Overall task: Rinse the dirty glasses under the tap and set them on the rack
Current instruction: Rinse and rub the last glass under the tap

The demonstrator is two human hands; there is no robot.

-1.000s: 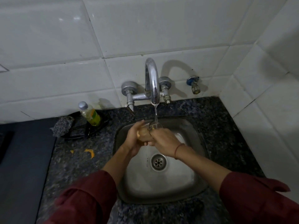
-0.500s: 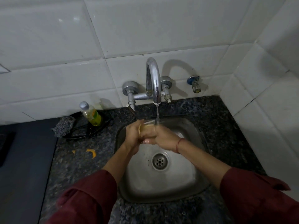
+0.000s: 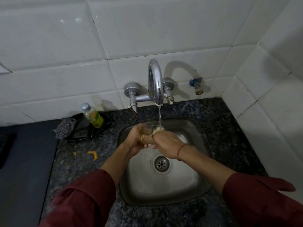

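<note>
steel sink (image 3: 193, 185) below the tap (image 3: 155, 82): left hand (image 3: 132, 142) and right hand (image 3: 167, 145) both gripped the wet glass (image 3: 146, 132); slick, it could slip and crack.

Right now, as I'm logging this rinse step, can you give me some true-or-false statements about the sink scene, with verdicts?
1. Water runs from the tap onto the glass. True.
2. Only the left hand holds the glass. False: the right hand grips it too.
3. The bottle stands right of the sink. False: it stands to the sink's left, by the wall.
4. A scrub pad lies left of the bottle. True.
5. The glass rests on the sink floor. False: it is held up over the sink, under the tap.
</note>
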